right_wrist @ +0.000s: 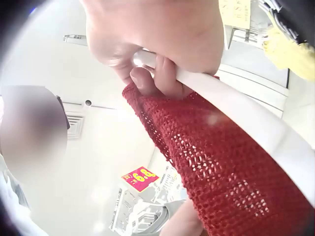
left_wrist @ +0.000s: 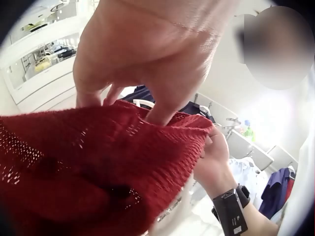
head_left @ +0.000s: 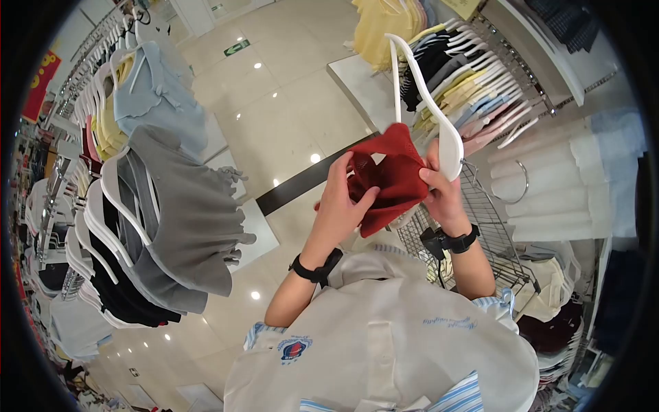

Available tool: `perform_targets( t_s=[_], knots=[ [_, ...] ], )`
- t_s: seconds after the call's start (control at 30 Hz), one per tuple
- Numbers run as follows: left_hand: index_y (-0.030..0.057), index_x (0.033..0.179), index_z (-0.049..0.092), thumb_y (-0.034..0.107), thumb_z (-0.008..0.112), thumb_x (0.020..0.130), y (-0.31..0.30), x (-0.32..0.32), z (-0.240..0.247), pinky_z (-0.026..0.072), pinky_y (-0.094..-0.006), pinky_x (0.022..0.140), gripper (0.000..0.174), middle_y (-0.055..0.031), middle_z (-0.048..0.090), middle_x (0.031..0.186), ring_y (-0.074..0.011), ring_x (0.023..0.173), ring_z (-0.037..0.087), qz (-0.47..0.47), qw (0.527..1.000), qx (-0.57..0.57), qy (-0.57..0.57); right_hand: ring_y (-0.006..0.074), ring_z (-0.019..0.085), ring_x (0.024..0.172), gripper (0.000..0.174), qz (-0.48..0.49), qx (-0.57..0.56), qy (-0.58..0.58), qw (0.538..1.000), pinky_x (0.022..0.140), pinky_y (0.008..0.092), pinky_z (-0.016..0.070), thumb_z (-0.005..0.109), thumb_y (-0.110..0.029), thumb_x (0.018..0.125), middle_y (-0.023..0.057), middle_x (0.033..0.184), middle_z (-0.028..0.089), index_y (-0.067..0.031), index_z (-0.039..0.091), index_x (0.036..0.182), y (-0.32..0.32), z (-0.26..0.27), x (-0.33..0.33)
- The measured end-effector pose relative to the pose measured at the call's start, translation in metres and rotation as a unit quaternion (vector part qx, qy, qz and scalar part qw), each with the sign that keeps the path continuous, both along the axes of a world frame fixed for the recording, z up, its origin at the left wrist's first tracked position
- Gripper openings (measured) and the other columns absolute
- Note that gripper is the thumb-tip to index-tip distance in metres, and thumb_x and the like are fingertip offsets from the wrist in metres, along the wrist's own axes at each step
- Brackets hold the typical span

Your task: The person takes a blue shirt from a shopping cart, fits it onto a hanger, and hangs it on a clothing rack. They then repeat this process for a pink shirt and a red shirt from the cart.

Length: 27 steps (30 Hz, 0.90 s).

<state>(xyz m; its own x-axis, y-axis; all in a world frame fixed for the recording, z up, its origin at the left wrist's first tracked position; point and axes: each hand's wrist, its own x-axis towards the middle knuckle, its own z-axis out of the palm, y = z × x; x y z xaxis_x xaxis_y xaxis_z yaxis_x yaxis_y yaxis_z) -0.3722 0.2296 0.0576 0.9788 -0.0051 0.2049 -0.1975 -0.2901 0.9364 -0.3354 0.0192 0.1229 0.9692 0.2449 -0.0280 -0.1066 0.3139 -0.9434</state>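
Note:
A red openwork knit garment [head_left: 395, 175] is stretched between both hands in front of the chest. The left hand [head_left: 341, 206] pinches its edge, thumb dipping inside the opening; in the left wrist view that hand [left_wrist: 147, 54] grips the knit [left_wrist: 93, 157] from above. My right hand [head_left: 443, 196] holds the garment's other side together with a white hanger [head_left: 436, 110]. In the right wrist view, the right hand's fingers [right_wrist: 165, 78] curl round the hanger [right_wrist: 246, 108] and the red knit [right_wrist: 197, 142].
Grey tops [head_left: 185, 226] and light blue tops [head_left: 161, 96] hang on a rack at the left. A wire cart [head_left: 487, 233] stands beside the right forearm. Yellow, black and pink clothes on hangers [head_left: 473, 75] line the upper right, with white garments [head_left: 542, 185] below.

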Motion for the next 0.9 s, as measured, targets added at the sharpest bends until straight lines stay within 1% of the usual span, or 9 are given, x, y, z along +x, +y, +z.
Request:
perform_targets(
  t_s=[0.17, 0.3, 0.5, 0.63, 0.7, 0.73, 0.77, 0.83, 0.9],
  knots=[
    [0.0030, 0.157, 0.027, 0.012, 0.082, 0.089, 0.019, 0.040, -0.032, 0.0567, -0.0428, 0.096, 0.088, -0.0217, 0.069, 0.122, -0.0328, 0.120, 0.069, 0.008, 0.993, -0.071, 0.090, 0.0047, 0.040, 0.075, 0.025, 0.081, 0.036, -0.034, 0.995, 0.065, 0.0232, 0.0319, 0.067, -0.009, 0.093, -0.0055, 0.082, 0.043, -0.0136, 0.042, 0.095, 0.028, 0.007, 0.044],
    [0.0123, 0.152, 0.039, -0.014, 0.064, 0.076, 0.050, 0.080, -0.033, 0.0540, -0.0415, 0.077, 0.085, -0.0135, 0.060, 0.097, -0.0331, 0.083, 0.065, 0.163, 0.983, 0.068, 0.056, 0.0056, 0.040, 0.076, 0.040, 0.074, -0.008, -0.042, 0.996, 0.067, 0.0228, 0.0328, 0.076, 0.004, 0.084, -0.0059, 0.083, 0.042, -0.0145, 0.042, 0.096, 0.034, 0.010, 0.088],
    [0.0050, 0.130, 0.060, -0.017, 0.061, 0.075, 0.129, 0.149, -0.034, 0.0537, -0.0466, 0.081, 0.059, -0.0169, 0.057, 0.109, -0.0387, 0.099, 0.064, 0.240, 0.960, 0.137, 0.053, 0.0097, 0.043, 0.075, 0.035, -0.086, -0.328, -0.138, 0.930, 0.070, 0.0256, 0.0391, 0.074, 0.003, 0.080, -0.0027, 0.082, 0.043, -0.0101, 0.046, 0.097, 0.024, -0.009, 0.189],
    [0.0054, 0.124, 0.065, -0.011, 0.065, 0.077, 0.152, 0.206, -0.052, 0.0551, -0.0484, 0.087, 0.050, -0.0165, 0.060, 0.108, -0.0402, 0.098, 0.065, 0.255, 0.920, 0.297, -0.020, 0.0115, 0.046, 0.078, 0.034, -0.111, -0.325, -0.239, 0.908, 0.072, 0.0270, 0.0412, 0.071, 0.003, 0.077, -0.0003, 0.086, 0.046, -0.0071, 0.050, 0.101, 0.014, -0.013, 0.276],
    [0.0059, 0.121, 0.067, -0.004, 0.070, 0.081, 0.166, 0.234, -0.065, 0.0551, -0.0470, 0.089, 0.042, -0.0163, 0.067, 0.103, -0.0424, 0.098, 0.066, 0.215, 0.904, 0.310, 0.201, 0.0109, 0.045, 0.077, 0.033, -0.174, -0.313, -0.261, 0.896, 0.070, 0.0272, 0.0412, 0.072, 0.002, 0.078, 0.0001, 0.084, 0.047, -0.0071, 0.049, 0.100, 0.017, -0.009, 0.315],
    [0.0037, 0.115, 0.070, 0.015, 0.083, 0.085, 0.171, 0.244, -0.063, 0.0581, -0.0410, 0.073, 0.034, -0.0093, 0.073, 0.079, -0.0337, 0.082, 0.074, 0.192, 0.888, 0.366, 0.201, 0.0104, 0.044, 0.074, 0.032, -0.215, -0.276, -0.242, 0.905, 0.068, 0.0273, 0.0405, 0.072, 0.003, 0.078, -0.0004, 0.080, 0.045, -0.0073, 0.049, 0.097, 0.021, -0.011, 0.332],
    [0.0037, 0.115, 0.070, 0.015, 0.083, 0.085, 0.178, 0.261, -0.061, 0.0581, -0.0410, 0.073, 0.034, -0.0093, 0.073, 0.079, -0.0337, 0.082, 0.074, 0.190, 0.889, 0.366, 0.198, 0.0104, 0.044, 0.074, 0.032, -0.218, -0.275, -0.244, 0.904, 0.068, 0.0273, 0.0405, 0.072, 0.003, 0.078, -0.0004, 0.080, 0.045, -0.0073, 0.049, 0.097, 0.016, -0.013, 0.350],
    [0.0001, 0.111, 0.071, 0.025, 0.080, 0.093, 0.188, 0.297, -0.046, 0.0587, -0.0332, 0.065, 0.032, -0.0076, 0.074, 0.079, -0.0214, 0.083, 0.076, 0.069, 0.893, 0.088, 0.437, 0.0097, 0.044, 0.073, 0.028, -0.177, -0.272, -0.246, 0.913, 0.067, 0.0266, 0.0405, 0.071, 0.003, 0.080, -0.0012, 0.079, 0.045, -0.0071, 0.051, 0.095, 0.007, -0.020, 0.389],
    [-0.0024, 0.118, 0.068, 0.029, 0.074, 0.100, 0.194, 0.321, -0.053, 0.0599, -0.0296, 0.062, 0.037, -0.0081, 0.074, 0.091, -0.0134, 0.081, 0.074, 0.023, 0.908, 0.051, 0.416, 0.0084, 0.045, 0.072, 0.026, -0.178, -0.276, -0.244, 0.913, 0.067, 0.0252, 0.0400, 0.072, 0.003, 0.081, -0.0027, 0.078, 0.045, -0.0066, 0.052, 0.093, 0.004, -0.028, 0.412]
  ],
)
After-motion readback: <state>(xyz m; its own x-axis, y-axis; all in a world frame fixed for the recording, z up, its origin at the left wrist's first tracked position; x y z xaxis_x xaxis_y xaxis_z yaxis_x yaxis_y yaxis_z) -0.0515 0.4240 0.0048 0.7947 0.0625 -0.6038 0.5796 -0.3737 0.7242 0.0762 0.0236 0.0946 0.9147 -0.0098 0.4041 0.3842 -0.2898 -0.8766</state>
